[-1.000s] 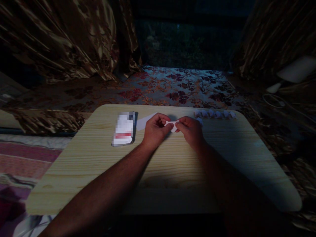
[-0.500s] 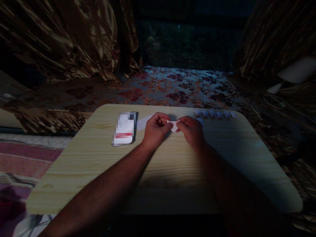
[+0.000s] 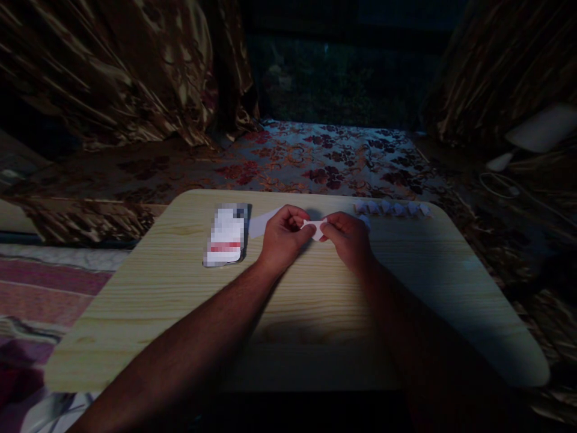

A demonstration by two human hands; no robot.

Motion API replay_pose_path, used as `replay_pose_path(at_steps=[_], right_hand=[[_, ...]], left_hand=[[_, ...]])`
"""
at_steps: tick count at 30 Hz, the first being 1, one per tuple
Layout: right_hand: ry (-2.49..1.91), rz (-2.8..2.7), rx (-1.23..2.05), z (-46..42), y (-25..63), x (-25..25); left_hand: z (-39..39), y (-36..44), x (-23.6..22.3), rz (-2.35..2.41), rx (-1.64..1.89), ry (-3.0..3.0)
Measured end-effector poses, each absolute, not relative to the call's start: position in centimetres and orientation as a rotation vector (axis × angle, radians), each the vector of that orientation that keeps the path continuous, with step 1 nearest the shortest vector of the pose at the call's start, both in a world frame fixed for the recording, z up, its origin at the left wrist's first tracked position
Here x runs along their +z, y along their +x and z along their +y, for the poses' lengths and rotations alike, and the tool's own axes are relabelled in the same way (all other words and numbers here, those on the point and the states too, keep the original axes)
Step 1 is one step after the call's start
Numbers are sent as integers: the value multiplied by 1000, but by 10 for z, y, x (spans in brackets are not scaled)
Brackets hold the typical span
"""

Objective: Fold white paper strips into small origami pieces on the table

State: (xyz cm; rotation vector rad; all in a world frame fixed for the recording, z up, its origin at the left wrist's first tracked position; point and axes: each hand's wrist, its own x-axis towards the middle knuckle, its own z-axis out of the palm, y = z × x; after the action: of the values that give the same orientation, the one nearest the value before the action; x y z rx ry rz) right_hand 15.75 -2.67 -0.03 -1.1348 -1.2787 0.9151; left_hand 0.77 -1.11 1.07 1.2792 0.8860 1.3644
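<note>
Between my two hands is a small piece of white paper (image 3: 318, 230), held above the wooden table. My left hand (image 3: 287, 236) pinches its left side between thumb and fingers. The right side is gripped by my right hand (image 3: 349, 239), its thumb pressed on the paper. Behind my left hand lies a flat white sheet of paper (image 3: 260, 224), partly covered by that hand. A row of several small folded paper pieces (image 3: 392, 208) sits at the table's far right, and another white piece (image 3: 365, 221) shows just behind my right hand.
A phone-shaped object (image 3: 226, 234), blurred over, lies on the wooden table (image 3: 180, 313) left of my hands. Beyond the far edge is a ledge with flowered cloth (image 3: 324, 156). Patterned curtains (image 3: 171, 72) hang on both sides; a white lamp (image 3: 541, 129) stands at right.
Both hands stay in nearly the same place, pinching the small paper. The paper's visible outline shifts slightly between the thumbs. Nothing else on the table has moved.
</note>
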Motion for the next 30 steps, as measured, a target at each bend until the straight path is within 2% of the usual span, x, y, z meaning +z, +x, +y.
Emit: replay_pose_path(at_steps=[30], right_hand=[[-1166,-1350,878,-28,158,2]], left_hand=[[-12,7,12,880,1356,1355]])
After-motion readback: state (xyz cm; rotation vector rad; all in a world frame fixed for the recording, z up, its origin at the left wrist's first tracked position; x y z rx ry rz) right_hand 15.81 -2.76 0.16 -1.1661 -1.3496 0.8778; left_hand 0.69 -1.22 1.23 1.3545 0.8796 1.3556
